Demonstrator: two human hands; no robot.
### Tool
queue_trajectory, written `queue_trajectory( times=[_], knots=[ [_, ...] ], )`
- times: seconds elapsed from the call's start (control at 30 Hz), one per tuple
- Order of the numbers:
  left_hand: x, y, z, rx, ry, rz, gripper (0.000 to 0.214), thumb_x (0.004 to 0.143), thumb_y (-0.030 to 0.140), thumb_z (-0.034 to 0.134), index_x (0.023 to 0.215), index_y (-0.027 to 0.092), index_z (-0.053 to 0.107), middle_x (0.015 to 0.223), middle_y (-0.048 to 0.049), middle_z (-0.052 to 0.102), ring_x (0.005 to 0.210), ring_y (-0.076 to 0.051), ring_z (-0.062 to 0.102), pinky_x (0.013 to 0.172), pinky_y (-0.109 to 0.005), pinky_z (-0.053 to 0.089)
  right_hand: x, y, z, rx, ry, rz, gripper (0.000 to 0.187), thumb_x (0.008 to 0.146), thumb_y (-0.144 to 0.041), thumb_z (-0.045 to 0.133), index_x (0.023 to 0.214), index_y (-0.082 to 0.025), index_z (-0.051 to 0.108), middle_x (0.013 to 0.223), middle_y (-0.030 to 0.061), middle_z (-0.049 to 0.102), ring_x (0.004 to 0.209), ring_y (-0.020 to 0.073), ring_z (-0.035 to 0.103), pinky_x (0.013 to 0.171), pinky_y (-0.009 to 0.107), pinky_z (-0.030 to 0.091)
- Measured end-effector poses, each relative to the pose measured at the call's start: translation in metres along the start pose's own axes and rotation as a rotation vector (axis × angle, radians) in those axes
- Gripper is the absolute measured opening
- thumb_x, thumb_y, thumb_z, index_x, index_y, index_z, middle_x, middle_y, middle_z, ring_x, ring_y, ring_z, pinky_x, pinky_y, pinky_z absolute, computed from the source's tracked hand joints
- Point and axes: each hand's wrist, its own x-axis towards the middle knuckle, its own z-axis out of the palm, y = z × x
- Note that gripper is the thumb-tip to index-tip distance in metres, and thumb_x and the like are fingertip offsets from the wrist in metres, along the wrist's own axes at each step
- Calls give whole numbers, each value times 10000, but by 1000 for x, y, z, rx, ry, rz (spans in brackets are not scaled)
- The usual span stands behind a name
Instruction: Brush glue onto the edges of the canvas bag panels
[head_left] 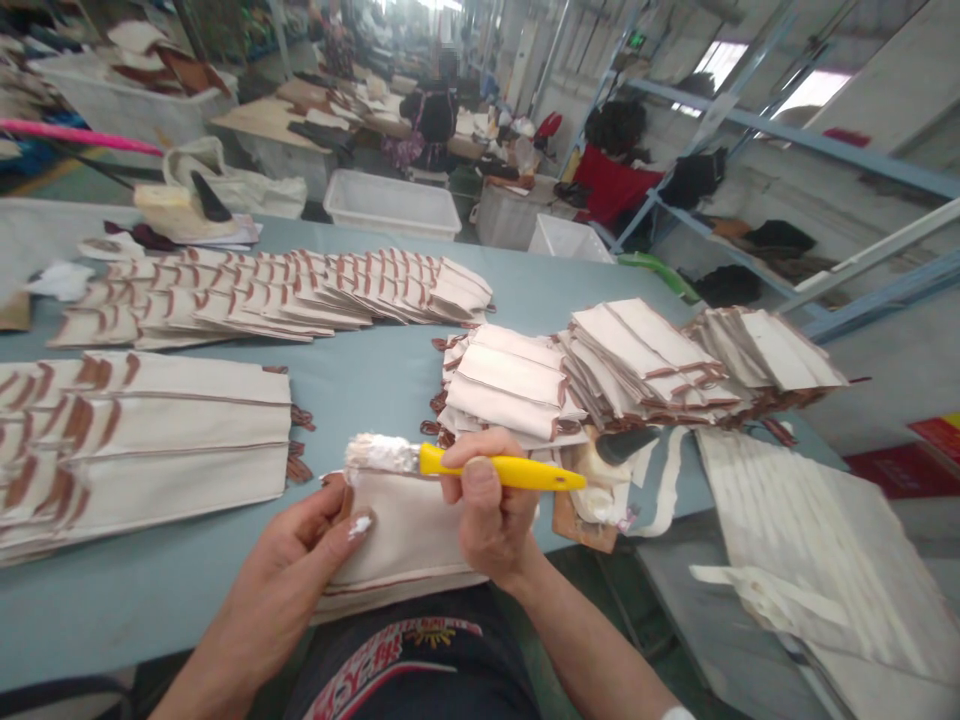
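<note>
My right hand (491,500) is closed around a yellow-handled brush (517,472), whose bristles are caked with white paste. The bristle end lies over the upper left corner of a cream fabric piece (409,525) with brown edging. My left hand (304,560) pinches that same piece at its left edge, the thumb on top with a white smear on it. The piece rests at the near edge of the table, close to my body. Part of it is hidden behind my right hand.
Overlapping cream pieces lie in a far row (277,295) and a left row (187,430) on the blue-grey table (352,370). Stacks (510,375) stand to the right, near a dark cone-shaped object (626,445). A board with pale strips (817,540) sits at the lower right.
</note>
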Motion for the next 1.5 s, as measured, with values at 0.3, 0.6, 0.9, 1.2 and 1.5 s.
queue_trajectory(
  times=[0.3,0.6,0.9,1.2,1.5],
  knots=[
    [4,-1,2,-84,36,-24,504,770,642,1000,791,240,698,696,57,689,662,-166,624,688,-258,596,4,14,6,-58,89,-93,292,1242,-443,505,1092,-262,677,675,-75,600,507,117,549,517,231,476],
    [18,-8,-19,23,-110,68,582,910,687,895,1257,220,877,925,-31,840,776,-213,723,766,-300,659,9,30,17,-495,-101,-127,214,1173,-295,547,1200,-229,749,1008,64,866,815,188,812,794,289,662],
    [26,-2,-33,111,-89,178,543,905,692,847,1172,224,908,904,-37,860,794,-236,756,706,-272,647,26,42,27,-513,-101,-162,276,1199,-363,505,1163,-223,740,1017,71,839,841,198,788,782,320,639],
    [14,-10,-48,474,-110,365,403,1018,558,666,843,245,848,795,-10,831,727,-211,767,665,-217,589,63,45,24,-468,65,-17,349,1189,-506,511,1097,-238,714,812,-11,695,718,179,666,726,329,544],
    [23,-11,-59,341,-145,229,500,1023,699,708,1102,229,860,906,-16,817,827,-216,741,747,-239,618,40,-4,19,14,122,99,394,1147,-555,666,910,-244,710,556,-98,520,423,100,425,437,215,343]
  ],
)
